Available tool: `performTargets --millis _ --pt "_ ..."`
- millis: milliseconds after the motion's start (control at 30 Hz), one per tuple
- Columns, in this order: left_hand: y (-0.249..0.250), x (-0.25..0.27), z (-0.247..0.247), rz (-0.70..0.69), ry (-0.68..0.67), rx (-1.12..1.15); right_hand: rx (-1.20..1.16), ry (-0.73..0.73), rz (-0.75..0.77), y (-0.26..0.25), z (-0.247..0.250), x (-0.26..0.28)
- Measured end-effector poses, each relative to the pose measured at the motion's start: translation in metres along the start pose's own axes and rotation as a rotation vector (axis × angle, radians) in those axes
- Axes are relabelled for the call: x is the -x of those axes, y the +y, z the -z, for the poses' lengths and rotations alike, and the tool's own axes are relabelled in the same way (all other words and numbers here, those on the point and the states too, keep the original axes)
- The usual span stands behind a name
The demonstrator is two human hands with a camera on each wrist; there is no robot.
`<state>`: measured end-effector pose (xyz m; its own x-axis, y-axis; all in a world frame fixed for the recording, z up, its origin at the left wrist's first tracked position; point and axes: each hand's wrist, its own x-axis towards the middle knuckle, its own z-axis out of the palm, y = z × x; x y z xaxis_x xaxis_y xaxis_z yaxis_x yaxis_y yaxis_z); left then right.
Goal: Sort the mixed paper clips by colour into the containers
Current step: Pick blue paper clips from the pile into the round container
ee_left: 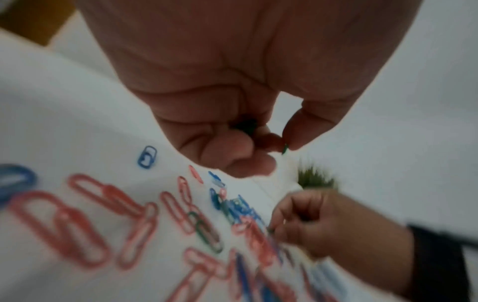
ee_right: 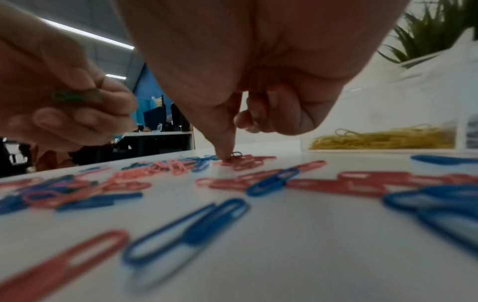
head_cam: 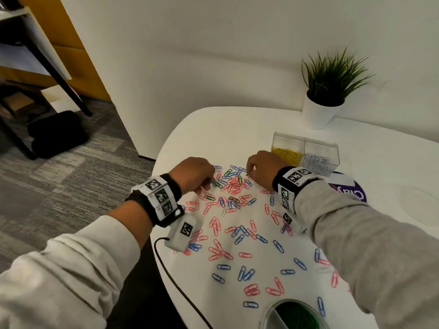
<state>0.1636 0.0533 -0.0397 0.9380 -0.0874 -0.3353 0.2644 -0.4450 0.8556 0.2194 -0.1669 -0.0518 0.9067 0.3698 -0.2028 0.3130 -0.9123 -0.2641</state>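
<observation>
Red, blue and a few green paper clips (head_cam: 234, 186) lie scattered over the white table (head_cam: 213, 129). My left hand (head_cam: 209, 180) hovers at the pile's left side, fingers curled round a bunch of green clips (ee_right: 75, 96); one green tip (ee_left: 284, 148) shows between thumb and finger. My right hand (head_cam: 249, 173) is at the pile's right side, its fingertips (ee_right: 227, 155) down on the heap, pinching a dark green clip (ee_right: 236, 154). A clear box (head_cam: 306, 141) behind it holds yellow clips (head_cam: 286, 153) and silver clips (head_cam: 317, 161). A round container (head_cam: 268, 314) with green clips sits at the near edge.
A potted plant (head_cam: 320, 112) stands behind the clear box. A purple disc (head_cam: 349, 191) lies right of my right wrist. A black cable (head_cam: 171, 276) hangs past the table's left edge, with carpet below.
</observation>
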Motion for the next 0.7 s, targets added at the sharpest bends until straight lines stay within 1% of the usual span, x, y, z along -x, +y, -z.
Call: performTargets --millis 33,67,100,167,233,267,300,333,367,400,433,467,500,533,600,633,667,700 --pt "0.000 -0.001 0.003 0.031 0.021 0.174 -0.042 0.011 -0.018 0.002 0.001 0.000" --pt "0.000 -0.002 0.006 0.044 0.053 0.282 -0.109 0.028 -0.050 0.004 0.003 0.001" --pt "0.001 -0.004 0.008 0.052 0.078 0.344 -0.200 0.051 -0.092 0.006 0.004 0.003" --pt "0.003 -0.010 0.008 0.069 0.096 0.414 -0.465 0.094 -0.183 0.009 0.005 0.007" --pt "0.006 -0.017 0.006 0.127 0.097 0.477 -0.790 0.095 -0.260 0.008 0.006 0.010" --pt "0.007 -0.021 0.005 0.156 0.097 0.502 -0.926 0.092 -0.289 0.006 0.007 0.012" --pt "0.009 -0.024 0.004 0.175 0.093 0.506 -1.011 0.086 -0.320 0.004 0.007 0.013" --pt "0.011 -0.029 0.001 0.184 0.087 0.481 -1.068 0.075 -0.346 0.002 0.008 0.015" --pt "0.012 -0.033 -0.001 0.177 0.077 0.394 -1.119 0.056 -0.364 -0.001 0.007 0.015" --pt "0.015 -0.037 -0.003 0.144 0.068 0.215 -1.176 0.028 -0.379 -0.003 0.006 0.015" --pt "0.017 -0.042 -0.006 0.079 0.058 -0.038 -1.215 -0.002 -0.389 -0.004 0.004 0.014" --pt "0.020 -0.045 -0.009 -0.007 0.048 -0.306 -1.211 -0.035 -0.384 -0.006 0.003 0.013" --pt "0.022 -0.048 -0.013 -0.084 0.051 -0.537 -1.139 -0.063 -0.361 -0.008 0.002 0.011" --pt "0.024 -0.049 -0.017 -0.125 0.058 -0.710 -0.974 -0.080 -0.313 -0.010 0.001 0.008" --pt "0.027 -0.053 -0.025 -0.149 0.073 -0.922 -0.512 -0.069 -0.184 -0.013 0.000 0.003" --pt "0.027 -0.055 -0.028 -0.146 0.083 -0.984 -0.329 -0.048 -0.135 -0.016 0.000 0.002" --pt "0.026 -0.058 -0.030 -0.140 0.090 -1.018 -0.210 -0.033 -0.108 -0.017 0.001 0.002" --pt "0.026 -0.061 -0.031 -0.134 0.089 -1.042 -0.143 -0.029 -0.094 -0.018 0.002 0.002"
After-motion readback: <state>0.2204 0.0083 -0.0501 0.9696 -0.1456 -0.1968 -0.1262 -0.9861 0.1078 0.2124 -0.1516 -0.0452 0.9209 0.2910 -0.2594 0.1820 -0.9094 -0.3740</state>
